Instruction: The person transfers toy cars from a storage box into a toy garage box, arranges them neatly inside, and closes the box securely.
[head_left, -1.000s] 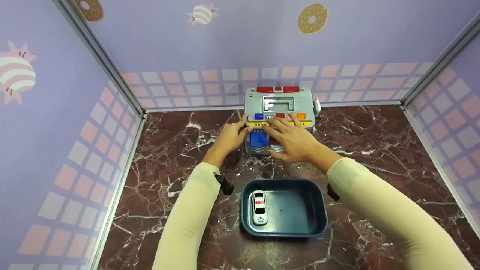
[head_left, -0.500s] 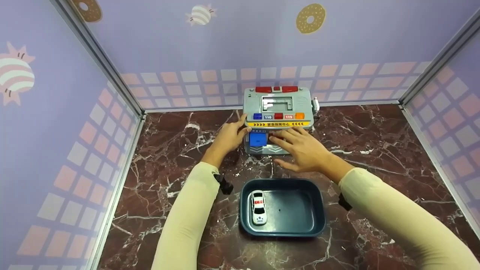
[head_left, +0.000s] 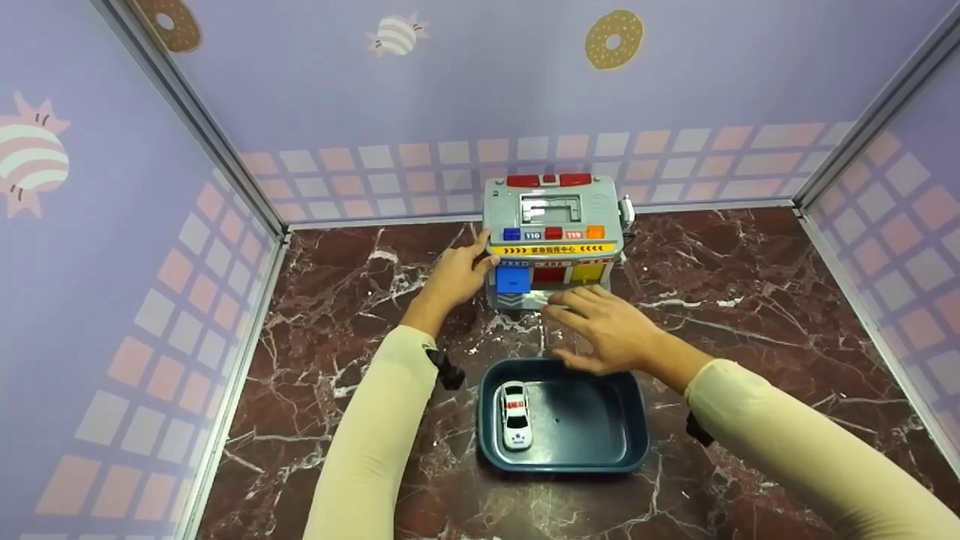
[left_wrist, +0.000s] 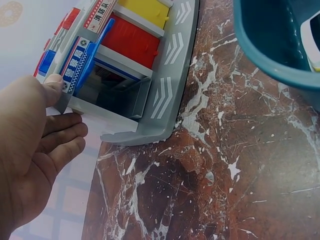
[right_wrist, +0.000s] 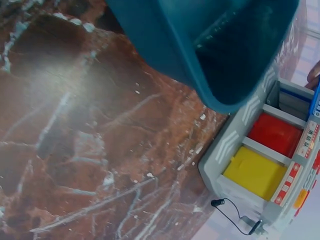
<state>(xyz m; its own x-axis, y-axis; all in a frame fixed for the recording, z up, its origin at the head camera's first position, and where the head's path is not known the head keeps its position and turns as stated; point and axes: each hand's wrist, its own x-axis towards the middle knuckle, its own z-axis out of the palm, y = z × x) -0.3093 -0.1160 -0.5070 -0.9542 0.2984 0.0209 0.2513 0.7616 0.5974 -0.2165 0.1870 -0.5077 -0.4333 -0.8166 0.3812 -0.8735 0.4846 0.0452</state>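
A grey toy garage (head_left: 501, 208) stands against the back wall, with a yellow sign strip along its roof front. Its blue door (head_left: 513, 280) is swung up, and the left wrist view shows the dark bay behind it. The red door (left_wrist: 132, 45) and yellow door (right_wrist: 255, 172) are down. My left hand (head_left: 454, 277) grips the garage's left front corner, thumb on the front and fingers at the side. My right hand (head_left: 611, 330) hovers between the garage and a dark teal bin (head_left: 562, 469), fingers spread and holding nothing. A white toy police car (head_left: 516, 416) lies in the bin's left side.
A small white handset (head_left: 627, 211) is mounted on the garage's right side, its black cord (right_wrist: 227, 220) showing in the right wrist view. Purple patterned walls (head_left: 480, 90) enclose the dark red marbled tabletop (head_left: 360, 420) at the back and both sides.
My right hand has drawn back from the garage front toward the bin, uncovering the red and yellow doors. My left hand keeps its place at the corner, and the blue door stays raised.
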